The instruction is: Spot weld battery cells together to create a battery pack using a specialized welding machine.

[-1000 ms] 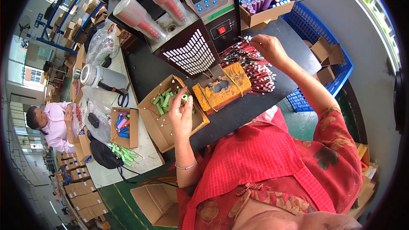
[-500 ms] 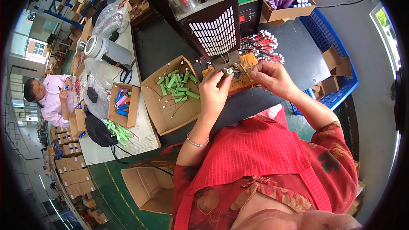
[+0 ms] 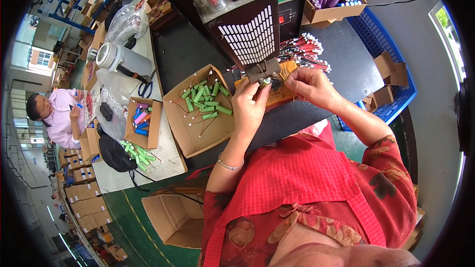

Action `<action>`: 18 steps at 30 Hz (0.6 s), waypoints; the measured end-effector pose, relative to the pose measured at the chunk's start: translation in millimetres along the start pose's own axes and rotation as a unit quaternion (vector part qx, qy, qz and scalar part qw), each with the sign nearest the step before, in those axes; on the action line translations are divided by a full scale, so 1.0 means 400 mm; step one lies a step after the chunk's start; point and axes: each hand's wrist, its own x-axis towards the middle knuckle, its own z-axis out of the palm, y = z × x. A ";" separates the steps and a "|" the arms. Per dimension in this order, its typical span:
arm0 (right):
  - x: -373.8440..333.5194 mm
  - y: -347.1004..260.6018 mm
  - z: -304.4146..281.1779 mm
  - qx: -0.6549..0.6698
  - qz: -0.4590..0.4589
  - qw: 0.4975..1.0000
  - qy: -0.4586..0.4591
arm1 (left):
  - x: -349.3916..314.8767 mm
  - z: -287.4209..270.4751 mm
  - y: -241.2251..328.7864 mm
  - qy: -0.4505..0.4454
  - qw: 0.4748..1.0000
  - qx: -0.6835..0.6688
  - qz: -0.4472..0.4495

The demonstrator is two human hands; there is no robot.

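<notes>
My left hand (image 3: 249,103) pinches a green battery cell (image 3: 265,82) upright, its end facing up just under the head of a black spot-welding machine (image 3: 250,37). Close on its right, my right hand (image 3: 311,87) has thumb and fingers pressed together near the cell. Whatever it may hold is too small to make out. Beneath both hands is an orange-yellow work block (image 3: 278,98). To the left, an open cardboard box (image 3: 198,141) contains several green cells with thin wire leads. Behind my right hand lies a pile of red and black leads (image 3: 304,52) with white connectors.
At the back right stands a carton (image 3: 336,16) of blue and purple cells, beside a blue plastic basket (image 3: 396,54). On the left table are a small box (image 3: 154,126) of coloured cells, loose green cells (image 3: 138,155) and a grey jug (image 3: 131,62). A co-worker (image 3: 59,116) sits at far left.
My right hand has moved slightly left, closer to the cell. My left hand keeps the cell in nearly the same place. The co-worker's hands have shifted a little.
</notes>
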 end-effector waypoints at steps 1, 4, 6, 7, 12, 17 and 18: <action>0.001 -0.001 0.002 0.003 -0.006 1.000 -0.001 | 0.001 0.001 0.003 0.005 1.000 -0.005 -0.007; 0.006 -0.008 0.003 -0.003 -0.011 1.000 0.003 | 0.006 -0.002 0.011 0.004 1.000 -0.010 -0.025; 0.004 -0.021 -0.012 0.023 0.016 0.999 -0.030 | 0.007 -0.003 0.008 0.010 0.999 0.037 0.019; 0.002 -0.010 -0.016 0.023 0.017 0.999 -0.029 | 0.009 -0.004 0.014 0.010 0.999 0.037 0.020; -0.024 0.001 -0.034 -0.088 -0.144 0.985 -0.030 | -0.005 -0.031 0.027 -0.036 0.990 -0.017 -0.134; -0.033 -0.010 -0.028 -0.127 -0.271 0.953 -0.031 | -0.010 -0.080 0.028 -0.097 0.873 -0.413 -0.240; -0.032 -0.010 -0.017 -0.127 -0.273 0.953 -0.033 | -0.014 -0.074 0.011 -0.095 0.874 -0.412 -0.240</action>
